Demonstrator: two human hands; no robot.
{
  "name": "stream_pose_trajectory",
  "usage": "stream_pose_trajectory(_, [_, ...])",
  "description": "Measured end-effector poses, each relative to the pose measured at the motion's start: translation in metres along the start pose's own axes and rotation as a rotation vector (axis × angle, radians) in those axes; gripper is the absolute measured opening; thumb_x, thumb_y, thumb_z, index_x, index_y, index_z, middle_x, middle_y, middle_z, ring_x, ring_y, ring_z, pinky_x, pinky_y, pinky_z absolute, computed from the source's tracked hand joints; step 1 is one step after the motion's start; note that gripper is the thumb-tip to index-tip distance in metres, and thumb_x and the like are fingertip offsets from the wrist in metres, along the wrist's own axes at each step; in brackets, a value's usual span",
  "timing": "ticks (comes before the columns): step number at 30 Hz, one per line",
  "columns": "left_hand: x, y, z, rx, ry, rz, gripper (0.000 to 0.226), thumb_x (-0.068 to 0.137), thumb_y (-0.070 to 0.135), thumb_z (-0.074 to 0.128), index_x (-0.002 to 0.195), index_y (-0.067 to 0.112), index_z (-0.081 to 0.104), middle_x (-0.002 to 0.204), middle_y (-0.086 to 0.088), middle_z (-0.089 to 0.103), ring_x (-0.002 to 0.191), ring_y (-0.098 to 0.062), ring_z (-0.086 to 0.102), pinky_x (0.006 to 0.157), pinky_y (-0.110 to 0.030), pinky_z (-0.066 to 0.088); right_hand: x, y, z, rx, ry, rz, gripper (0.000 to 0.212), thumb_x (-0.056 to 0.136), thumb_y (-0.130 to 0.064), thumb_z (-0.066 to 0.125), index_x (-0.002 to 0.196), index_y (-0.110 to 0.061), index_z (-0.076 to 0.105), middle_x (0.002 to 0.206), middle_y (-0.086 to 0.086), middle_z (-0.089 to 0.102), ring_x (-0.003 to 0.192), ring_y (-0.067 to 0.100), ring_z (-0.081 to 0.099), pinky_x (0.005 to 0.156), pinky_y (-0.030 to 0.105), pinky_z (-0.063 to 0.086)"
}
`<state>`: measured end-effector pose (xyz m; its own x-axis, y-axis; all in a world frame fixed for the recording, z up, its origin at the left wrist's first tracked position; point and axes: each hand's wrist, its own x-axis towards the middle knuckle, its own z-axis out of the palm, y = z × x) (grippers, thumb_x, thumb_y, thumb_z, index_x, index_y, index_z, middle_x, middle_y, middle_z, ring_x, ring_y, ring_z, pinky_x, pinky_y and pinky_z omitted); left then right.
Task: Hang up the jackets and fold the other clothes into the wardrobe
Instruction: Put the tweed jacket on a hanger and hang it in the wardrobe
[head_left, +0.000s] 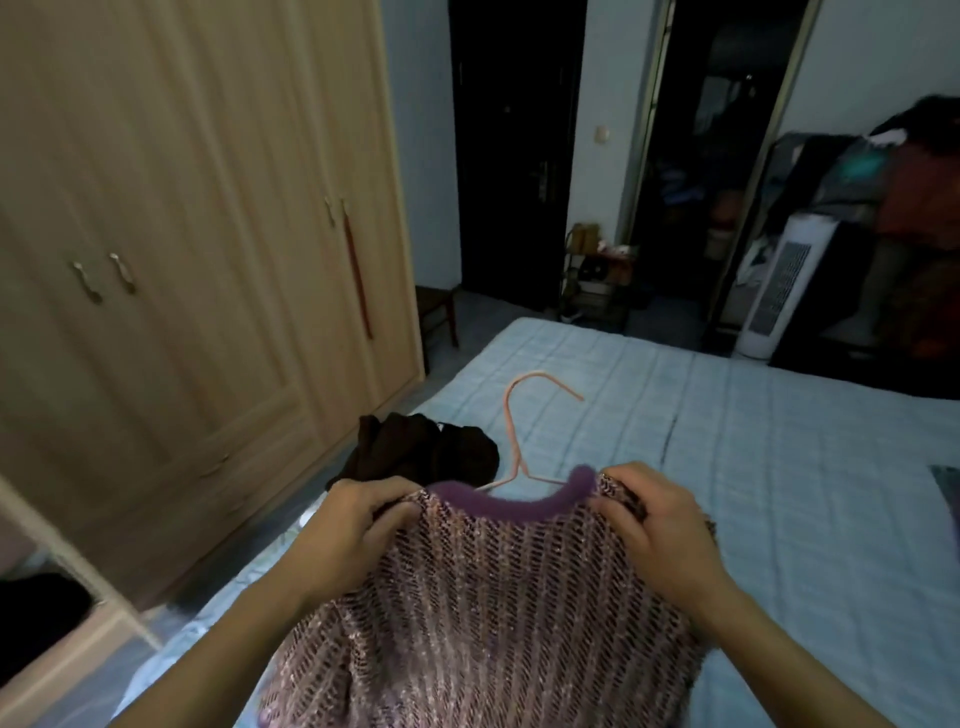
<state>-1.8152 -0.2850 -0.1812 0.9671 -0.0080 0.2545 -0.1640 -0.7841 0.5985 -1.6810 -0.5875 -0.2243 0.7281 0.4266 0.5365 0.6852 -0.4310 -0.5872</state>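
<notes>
As both hands, left (358, 525) and right (657, 525), grip the jacket (493, 597) shoulders, seating the hanger (514, 441) evenly should prevent slipping.

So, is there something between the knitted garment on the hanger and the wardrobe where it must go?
Yes: the wardrobe doors in view are closed. The left hand and right hand grip the shoulders of the knitted garment on the pink hanger, over the bed. A dark garment lies beside it.
</notes>
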Motion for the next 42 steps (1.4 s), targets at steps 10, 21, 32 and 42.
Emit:
stream_pose_trajectory(10, [0.023,0.048,-0.027,-0.042,-0.003,0.189,0.018,0.102,0.026,0.051,0.102,0.024,0.069,0.097,0.011,0.071,0.091,-0.008,0.066,0.081,-0.042,0.050,0.005,-0.063,-0.031,-0.040,0.173,-0.044,0.008,0.094,-0.027,0.063,0.093,-0.021,0.068,0.086,-0.014,0.062,0.079,0.004,0.059,0.070,0.022,0.046])
stream_pose_trajectory(21, [-0.023,0.008,-0.073,0.359,0.549,0.324,0.030,0.087,0.018,0.068,0.115,0.016,0.060,0.104,0.002,0.063,0.094,-0.014,0.056,0.078,-0.021,0.041,0.031,-0.153,-0.008,-0.070,0.284,-0.052,0.005,0.087,-0.023,0.072,0.091,-0.021,0.068,0.083,-0.015,0.064,0.076,0.002,0.060,0.067,0.025,0.049])
stream_pose_trajectory(32, [-0.079,-0.057,-0.150,0.432,0.568,0.302,0.035,0.088,0.029,0.052,0.119,0.014,0.058,0.108,0.002,0.058,0.096,-0.019,0.055,0.081,-0.025,0.041,0.050,-0.235,0.071,-0.075,0.309,-0.186,0.022,0.092,-0.039,0.065,0.098,-0.018,0.064,0.087,-0.010,0.062,0.078,0.006,0.057,0.071,0.021,0.047])
stream_pose_trajectory(42, [-0.155,-0.101,-0.202,0.421,0.799,0.367,0.023,0.094,0.016,0.054,0.115,0.009,0.059,0.094,-0.011,0.061,0.078,-0.033,0.061,0.067,-0.044,0.048,0.050,-0.292,0.135,-0.028,0.158,-0.376,0.033,0.090,-0.032,0.060,0.121,-0.029,0.049,0.104,-0.009,0.060,0.093,0.012,0.061,0.080,0.031,0.051])
